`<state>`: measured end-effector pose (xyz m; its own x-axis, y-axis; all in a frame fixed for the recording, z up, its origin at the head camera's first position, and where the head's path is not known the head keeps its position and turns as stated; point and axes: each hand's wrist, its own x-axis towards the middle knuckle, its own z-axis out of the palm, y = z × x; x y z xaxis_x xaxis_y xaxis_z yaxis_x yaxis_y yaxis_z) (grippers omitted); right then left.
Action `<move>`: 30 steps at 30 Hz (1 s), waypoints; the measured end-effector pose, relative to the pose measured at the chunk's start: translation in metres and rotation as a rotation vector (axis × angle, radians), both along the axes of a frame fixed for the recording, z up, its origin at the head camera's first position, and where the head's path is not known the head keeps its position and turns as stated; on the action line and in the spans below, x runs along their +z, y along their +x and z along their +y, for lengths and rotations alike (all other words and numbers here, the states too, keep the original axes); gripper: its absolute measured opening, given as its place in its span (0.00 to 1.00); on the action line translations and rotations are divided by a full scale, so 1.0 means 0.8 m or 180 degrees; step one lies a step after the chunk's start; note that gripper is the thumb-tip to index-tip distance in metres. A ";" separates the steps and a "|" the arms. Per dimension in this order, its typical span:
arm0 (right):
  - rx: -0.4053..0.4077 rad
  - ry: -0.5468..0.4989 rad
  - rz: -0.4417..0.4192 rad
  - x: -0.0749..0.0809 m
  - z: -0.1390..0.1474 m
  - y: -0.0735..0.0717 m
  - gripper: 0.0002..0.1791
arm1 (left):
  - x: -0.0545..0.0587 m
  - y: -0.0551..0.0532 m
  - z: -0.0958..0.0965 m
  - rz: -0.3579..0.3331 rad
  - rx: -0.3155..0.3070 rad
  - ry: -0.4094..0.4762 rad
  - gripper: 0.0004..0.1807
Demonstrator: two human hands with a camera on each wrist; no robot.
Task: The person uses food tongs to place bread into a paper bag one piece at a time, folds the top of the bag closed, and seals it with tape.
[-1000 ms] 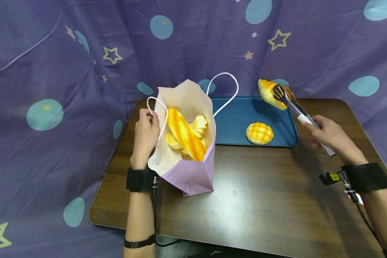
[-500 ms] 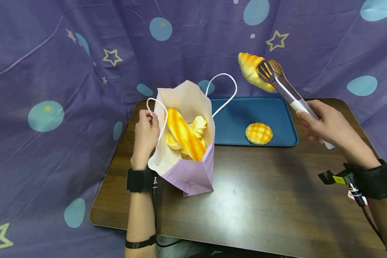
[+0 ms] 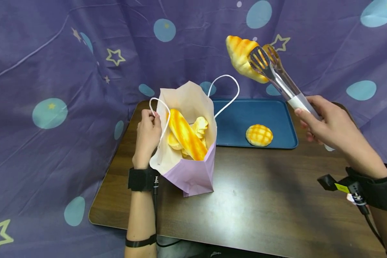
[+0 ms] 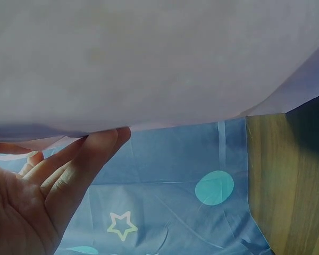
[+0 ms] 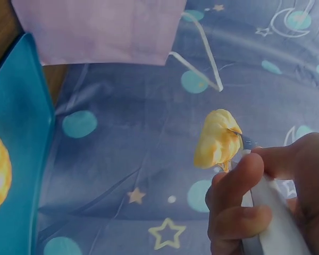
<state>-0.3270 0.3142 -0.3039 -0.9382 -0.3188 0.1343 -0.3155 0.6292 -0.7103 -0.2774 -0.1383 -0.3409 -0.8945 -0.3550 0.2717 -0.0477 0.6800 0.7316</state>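
My right hand (image 3: 329, 122) grips a pair of metal tongs (image 3: 285, 80) by its white handle. Between the slotted tong heads is a croissant-shaped bread (image 3: 243, 59), raised above the tray's far edge. On the left, my left hand (image 3: 147, 136) pinches the rim of a lilac paper bag (image 3: 196, 175) beside its white handle loop. In the left wrist view, the fingers (image 4: 80, 170) touch the bag's edge from outside. Inside the bag a long loaf (image 3: 187, 136) lies slanted over other bread pieces (image 3: 199, 126). The bag's mouth stands wide.
A blue tray (image 3: 235, 118) lies behind and right of the bag, bearing a round bread with a grid pattern (image 3: 259, 135). The wooden table (image 3: 261, 200) ends at a purple patterned curtain (image 3: 193, 43). The bag's second handle loop (image 3: 238, 89) sticks up over the tray.
My right hand has lifted the tongs and the croissant up and leftward from above the tray's right end. The left hand and the bag have stayed almost where they were.
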 end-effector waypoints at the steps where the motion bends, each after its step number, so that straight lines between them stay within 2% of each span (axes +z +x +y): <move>1: -0.0002 -0.0005 0.0038 0.002 -0.002 0.002 0.21 | 0.000 0.000 0.000 -0.0006 -0.0001 0.0006 0.11; 16: 0.0120 -0.0138 0.0367 0.028 -0.029 0.034 0.20 | 0.003 0.001 0.000 0.0032 0.0034 -0.0057 0.12; 21: 0.0328 -0.0194 0.0535 0.024 -0.039 0.042 0.20 | 0.000 0.000 0.001 0.0014 0.0023 -0.0087 0.12; 30: 0.0532 -0.0208 0.0385 0.014 -0.063 0.046 0.20 | 0.001 0.001 0.001 0.0011 0.0020 -0.0102 0.12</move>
<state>-0.2904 0.2638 -0.2925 -0.8489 -0.4555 0.2681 -0.4969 0.5150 -0.6985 -0.2765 -0.1375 -0.3401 -0.8913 -0.3516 0.2862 -0.0493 0.7029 0.7096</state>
